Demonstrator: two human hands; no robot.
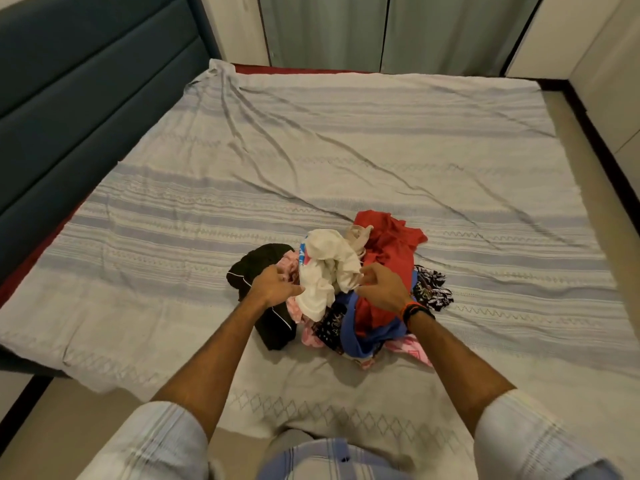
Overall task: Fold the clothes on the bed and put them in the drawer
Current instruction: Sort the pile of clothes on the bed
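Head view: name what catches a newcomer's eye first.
A bright heap of crumpled clothes lies on the near middle of the striped bedsheet, a red garment at its far right. The left hand and right hand reach into it beside a white garment.

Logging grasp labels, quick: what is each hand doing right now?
Left hand: fingers curled, pinching the white garment.
Right hand: fingers curled, pinching the same white garment.

The scene is lit dimly and evenly by warm indoor light; only soft shadows are cast in the bedsheet [311, 133] creases. Straight edges are bowed by wide-angle distortion, and slight blur is seen throughout.
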